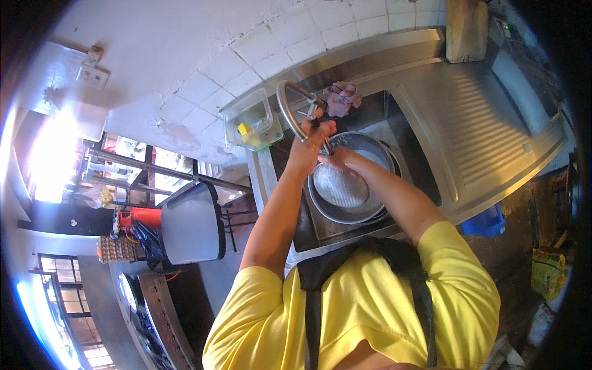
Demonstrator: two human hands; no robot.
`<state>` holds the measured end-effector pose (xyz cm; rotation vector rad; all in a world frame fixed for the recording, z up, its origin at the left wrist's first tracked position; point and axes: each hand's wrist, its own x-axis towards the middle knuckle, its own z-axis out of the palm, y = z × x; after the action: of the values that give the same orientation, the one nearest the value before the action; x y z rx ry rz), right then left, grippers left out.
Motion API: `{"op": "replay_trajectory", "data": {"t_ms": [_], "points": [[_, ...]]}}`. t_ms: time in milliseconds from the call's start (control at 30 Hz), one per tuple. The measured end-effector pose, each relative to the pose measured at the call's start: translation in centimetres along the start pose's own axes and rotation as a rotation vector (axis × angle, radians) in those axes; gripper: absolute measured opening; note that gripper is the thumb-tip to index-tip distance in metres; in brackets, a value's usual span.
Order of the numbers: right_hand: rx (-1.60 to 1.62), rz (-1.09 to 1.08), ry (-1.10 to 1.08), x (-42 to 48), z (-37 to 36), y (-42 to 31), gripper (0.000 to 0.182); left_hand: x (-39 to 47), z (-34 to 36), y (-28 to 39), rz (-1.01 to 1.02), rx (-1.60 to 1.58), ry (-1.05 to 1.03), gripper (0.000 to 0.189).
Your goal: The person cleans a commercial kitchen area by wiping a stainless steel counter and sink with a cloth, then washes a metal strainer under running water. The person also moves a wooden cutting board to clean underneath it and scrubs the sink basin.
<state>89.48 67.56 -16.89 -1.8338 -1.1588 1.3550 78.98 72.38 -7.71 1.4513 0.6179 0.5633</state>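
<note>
A metal mesh strainer (341,186) is tilted over a round metal basin (319,206) in the sink. My left hand (307,147) is closed around what looks like the strainer's handle, just beside the curved steel faucet (287,108). My right hand (340,158) touches the strainer near where the handle meets its rim; its fingers are partly hidden, so its grip is unclear. Whitish wet residue shows inside the basin, behind my right forearm. The basin sits in the dark, wet sink (418,171).
A crumpled cloth (342,98) lies by the faucet base. To its left stands a clear plastic container (247,118) with a yellow sponge (244,129). The ribbed steel drainboard (485,115) extends right, with a wooden board (466,34) against the wall. A grey chair (190,226) stands left.
</note>
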Motion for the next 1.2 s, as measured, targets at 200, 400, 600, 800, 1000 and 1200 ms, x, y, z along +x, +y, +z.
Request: {"op": "replay_trajectory", "data": {"t_ms": [200, 400, 600, 800, 1000, 1200], "points": [[0.489, -0.058, 0.070, -1.7, -1.4, -2.0, 0.036, -0.8, -0.2, 1.4, 0.104, 0.182, -0.072, 0.034], [1.215, -0.107, -0.144, -0.8, 1.4, 0.8, 0.040, 0.6, -1.7, 0.2, -0.260, -0.416, -0.206, 0.026], [1.501, -0.276, -0.131, -2.8, 0.9, 0.6, 0.036, -0.2, -2.5, -0.3, 0.155, 0.512, 0.164, 0.025], [1.524, -0.386, 0.254, -4.4, 3.0, 0.1, 0.028, -2.9, 2.9, -4.4, 0.707, 1.258, 0.377, 0.029], [1.366, -0.341, 0.376, -6.4, 3.4, -0.8, 0.031, 1.3, -1.8, -2.9, -0.164, 0.533, 0.491, 0.039], [1.659, -0.411, 0.396, -2.8, 1.3, 0.8, 0.031, -3.6, 3.4, -4.1, 0.596, 1.314, 0.359, 0.047]]}}
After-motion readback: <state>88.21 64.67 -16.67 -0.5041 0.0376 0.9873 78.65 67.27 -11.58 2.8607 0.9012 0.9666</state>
